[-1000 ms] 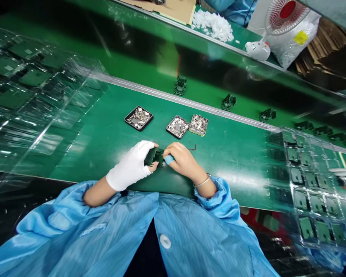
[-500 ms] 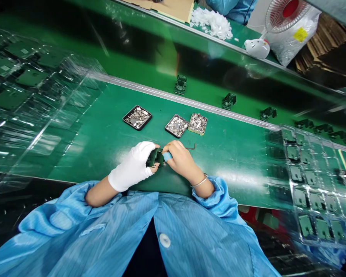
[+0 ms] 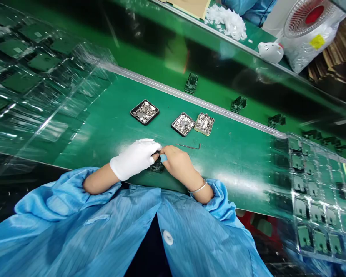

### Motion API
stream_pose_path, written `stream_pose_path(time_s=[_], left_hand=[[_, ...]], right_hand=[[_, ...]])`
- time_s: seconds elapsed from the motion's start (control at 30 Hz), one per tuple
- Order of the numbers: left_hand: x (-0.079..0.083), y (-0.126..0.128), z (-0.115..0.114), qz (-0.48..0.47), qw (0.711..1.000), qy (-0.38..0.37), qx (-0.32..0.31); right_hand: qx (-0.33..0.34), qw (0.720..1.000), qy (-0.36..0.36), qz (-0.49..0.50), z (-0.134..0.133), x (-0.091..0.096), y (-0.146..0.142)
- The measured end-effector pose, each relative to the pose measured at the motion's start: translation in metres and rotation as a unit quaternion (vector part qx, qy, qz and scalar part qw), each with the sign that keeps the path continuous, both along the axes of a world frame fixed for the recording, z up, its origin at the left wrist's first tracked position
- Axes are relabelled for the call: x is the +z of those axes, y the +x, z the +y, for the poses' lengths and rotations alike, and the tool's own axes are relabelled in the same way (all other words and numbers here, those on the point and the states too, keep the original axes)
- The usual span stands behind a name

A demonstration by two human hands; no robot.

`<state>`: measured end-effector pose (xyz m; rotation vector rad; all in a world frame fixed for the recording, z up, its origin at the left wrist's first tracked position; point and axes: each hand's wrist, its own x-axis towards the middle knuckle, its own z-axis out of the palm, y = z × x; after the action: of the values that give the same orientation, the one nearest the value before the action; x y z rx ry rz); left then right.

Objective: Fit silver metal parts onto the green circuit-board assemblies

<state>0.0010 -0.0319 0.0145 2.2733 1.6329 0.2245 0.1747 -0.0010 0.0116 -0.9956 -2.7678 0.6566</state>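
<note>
Our gloved left hand (image 3: 137,158) curls closed on the circuit board (image 3: 156,166) at the near edge of the desk (image 3: 233,173); our right hand (image 3: 175,159) bunches at its far end, holding what, we cannot tell. We should brace firmly, work gently.

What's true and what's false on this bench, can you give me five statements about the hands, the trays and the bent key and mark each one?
1. The left hand wears a white glove. True.
2. The right hand is gloved too. False: the right hand has no glove, just a blue wrap on a finger.
3. Three small trays hold metal bits. True.
4. The bent key is inside a tray. False: the bent key lies on the green table.
5. Both hands are at a dark part. True.
</note>
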Motion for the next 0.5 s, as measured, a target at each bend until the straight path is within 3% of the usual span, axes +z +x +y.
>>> stream_pose_path(time_s=[0.13,0.3,0.4,0.5], left_hand=[[0.0,0.003,-0.001,0.009,1.0,0.021,0.016],[-0.001,0.005,-0.002,0.014,0.999,-0.006,0.034],[-0.005,-0.003,0.001,-0.065,0.997,-0.021,0.045],[-0.008,-0.015,0.003,-0.205,0.973,-0.011,0.102]], right_hand=[[0.006,1.0,0.005,-0.002,0.001,0.003,-0.001],[0.017,1.0,-0.002,-0.001,0.001,0.006,-0.005],[-0.02,1.0,-0.02,0.008,0.003,0.005,-0.004],[-0.091,0.995,-0.044,-0.001,0.012,-0.002,0.004]])
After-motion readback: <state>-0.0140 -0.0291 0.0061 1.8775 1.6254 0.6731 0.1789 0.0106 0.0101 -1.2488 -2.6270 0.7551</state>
